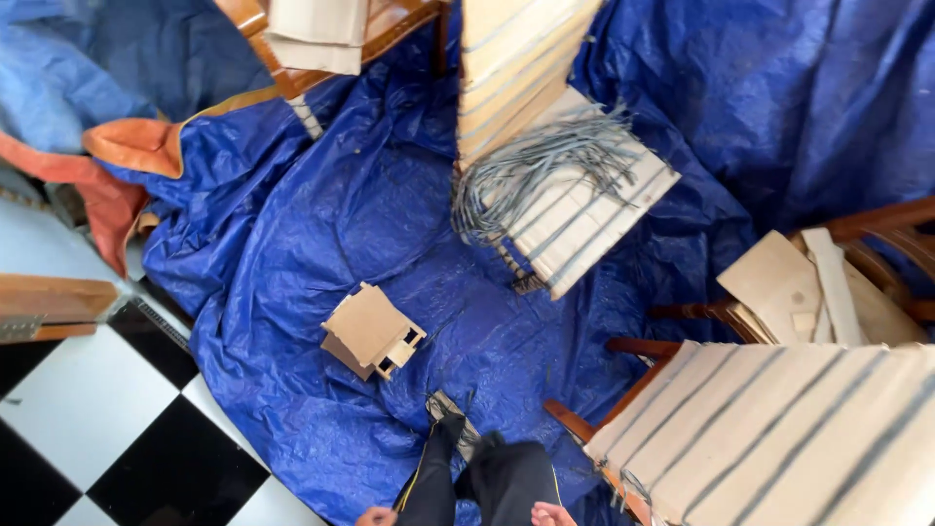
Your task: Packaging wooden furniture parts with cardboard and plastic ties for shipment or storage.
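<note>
Tarpaulin (321, 224): crinkled, glossy blue plastic. Small house model (371, 331): matt raw wood. Floor tiles (88, 429): smooth, glossy.

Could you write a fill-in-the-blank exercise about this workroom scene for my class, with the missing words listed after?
1. The small wooden box lies on a crumpled tarp whose colour is ____.
2. The bare floor at the lower left has tiles in black and ____.
3. A bundle of grey cords rests on a cushion patterned with ____.
4. The left hand and right hand show only at the ____ edge of the picture.

Missing words: blue; white; stripes; bottom
</note>
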